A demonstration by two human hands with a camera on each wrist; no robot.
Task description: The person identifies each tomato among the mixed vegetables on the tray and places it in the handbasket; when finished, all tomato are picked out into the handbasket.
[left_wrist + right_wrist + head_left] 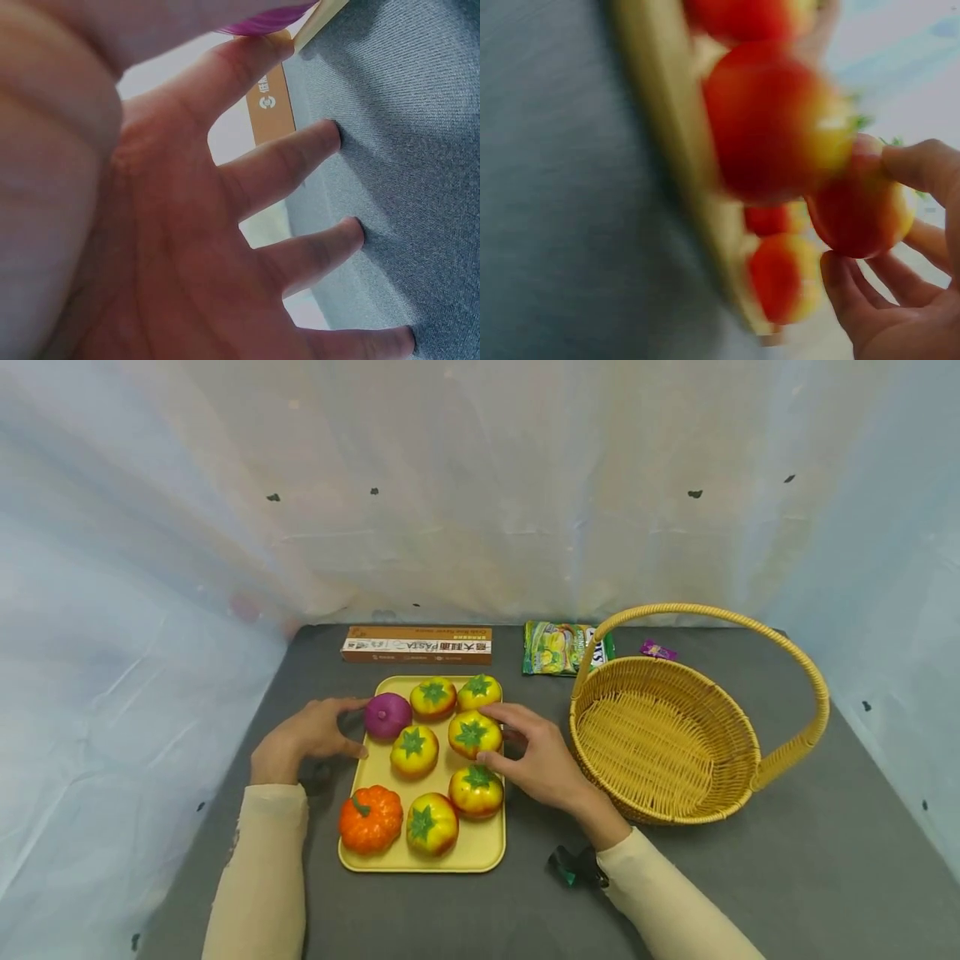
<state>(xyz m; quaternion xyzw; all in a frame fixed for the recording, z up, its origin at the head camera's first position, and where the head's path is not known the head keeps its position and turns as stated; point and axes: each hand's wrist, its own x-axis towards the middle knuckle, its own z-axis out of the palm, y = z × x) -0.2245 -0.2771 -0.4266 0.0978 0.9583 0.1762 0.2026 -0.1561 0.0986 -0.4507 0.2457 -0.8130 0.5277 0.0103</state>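
A yellow tray (480, 852) bears several yellow-red toy fruits with green star-shaped tops, resembling tomatoes or persimmons. Between thumb and fingers, my right hand (543, 760) pinches one such yellow-red fruit (471, 733); in the right wrist view this held fruit (862, 210) is off the tray. My left hand (315, 731) is at the tray's left edge with fingers spread. Its thumb and index finger lie beside a ridged purple round vegetable (387, 716), and the index fingertip appears to touch the tray rim. An orange toy pumpkin (371, 819) sits in the tray's near left corner.
To the right stands a wicker basket (652, 752) with a tall arched handle. Behind the tray lie a pasta box (417, 645), a green snack bag (558, 649) and a small purple packet (658, 649). Whitish curtains surround the grey table (420, 918).
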